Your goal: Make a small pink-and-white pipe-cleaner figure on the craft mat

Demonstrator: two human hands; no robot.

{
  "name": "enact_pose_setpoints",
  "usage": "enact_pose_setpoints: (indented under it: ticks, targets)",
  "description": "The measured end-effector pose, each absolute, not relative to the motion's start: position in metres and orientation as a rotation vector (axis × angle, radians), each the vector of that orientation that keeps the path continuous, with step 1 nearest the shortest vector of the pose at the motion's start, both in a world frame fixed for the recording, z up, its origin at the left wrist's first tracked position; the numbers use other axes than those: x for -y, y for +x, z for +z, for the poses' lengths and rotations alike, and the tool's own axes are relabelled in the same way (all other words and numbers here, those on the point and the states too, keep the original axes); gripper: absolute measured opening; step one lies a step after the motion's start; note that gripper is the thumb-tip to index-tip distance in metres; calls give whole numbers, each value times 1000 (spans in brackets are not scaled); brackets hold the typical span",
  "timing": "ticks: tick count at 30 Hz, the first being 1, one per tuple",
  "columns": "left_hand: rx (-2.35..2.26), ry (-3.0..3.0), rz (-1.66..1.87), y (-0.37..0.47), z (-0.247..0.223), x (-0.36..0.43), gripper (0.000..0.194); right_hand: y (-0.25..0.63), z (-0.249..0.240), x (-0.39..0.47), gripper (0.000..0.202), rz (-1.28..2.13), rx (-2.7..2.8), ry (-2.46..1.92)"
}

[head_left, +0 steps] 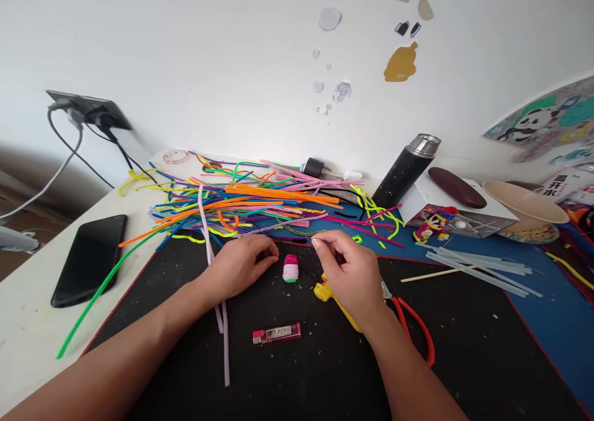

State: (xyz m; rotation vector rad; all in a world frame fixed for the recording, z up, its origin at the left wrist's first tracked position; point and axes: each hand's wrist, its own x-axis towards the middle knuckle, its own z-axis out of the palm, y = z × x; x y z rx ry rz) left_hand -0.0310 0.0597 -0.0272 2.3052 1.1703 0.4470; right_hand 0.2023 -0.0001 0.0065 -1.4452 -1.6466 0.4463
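My left hand is curled with thumb and fingertips together, over lilac pipe cleaners; anything it pinches is too small to make out. Between my hands a small wrapped piece, magenta on top, pale pink in the middle and green below, stands on the black mat. My right hand also pinches, and what it holds is too fine to tell. Beneath the right hand lies a yellow tool, partly covered. Nearer me is a red lighter.
Many coloured pipe cleaners are heaped behind my hands. Red-handled pliers or scissors lie beside my right forearm. A phone is at left. Right are a black flask, glue sticks, a small figure and a bowl.
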Motion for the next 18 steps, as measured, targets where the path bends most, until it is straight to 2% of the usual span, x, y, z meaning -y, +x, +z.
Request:
enact_pose_setpoints:
  ticks: [10,18]
  targets:
    - [-1149,2232,488,-34,-27,-59,11,185,26,-21,22,421,1735,-1393]
    - [-1158,2214,485,-34,-28,-60,10,197,4,-18,20,339,1762,-1432]
